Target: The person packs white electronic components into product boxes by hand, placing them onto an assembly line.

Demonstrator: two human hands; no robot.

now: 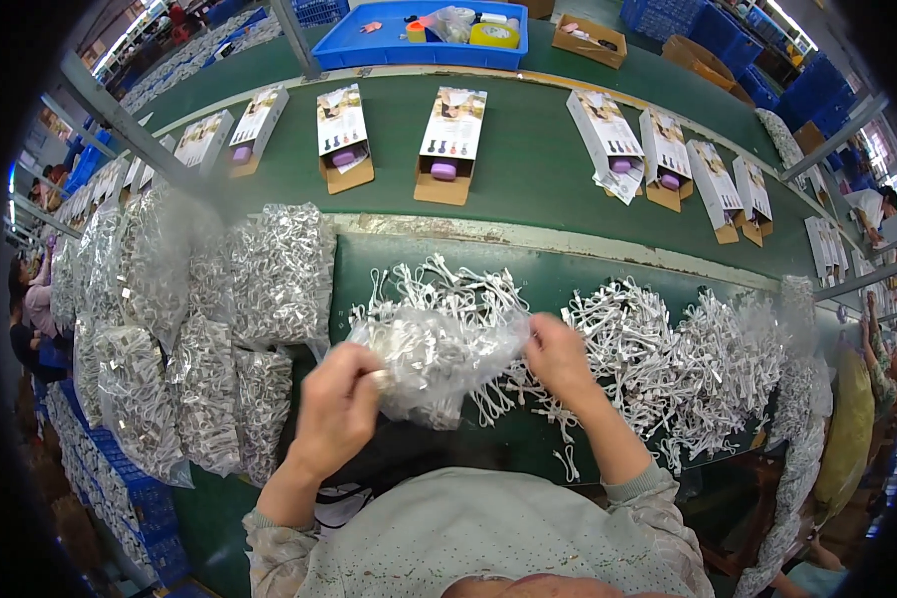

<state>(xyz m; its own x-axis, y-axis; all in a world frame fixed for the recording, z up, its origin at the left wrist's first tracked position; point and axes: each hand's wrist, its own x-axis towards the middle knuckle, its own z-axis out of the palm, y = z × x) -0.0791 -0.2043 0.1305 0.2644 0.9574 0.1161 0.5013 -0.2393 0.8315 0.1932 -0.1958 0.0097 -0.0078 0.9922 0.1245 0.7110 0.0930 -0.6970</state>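
A clear plastic bag (431,351) with white cables inside is stretched between my two hands, over the green bench. My left hand (337,407) is closed on the bag's left side. The fingers of my right hand (558,357) pinch its right edge. Behind and partly under the bag lies a loose pile of short white cables (448,284). To the right of my right hand spreads a larger heap of the same white cables (678,369), with a few strays near the bench's front edge.
Several filled clear bags of cables (281,274) are stacked at the left. Beyond the bench runs a green conveyor belt (528,164) carrying open white boxes (452,130) with purple items in them. A blue tray (419,58) with tape and a cardboard box (588,42) stand farther back.
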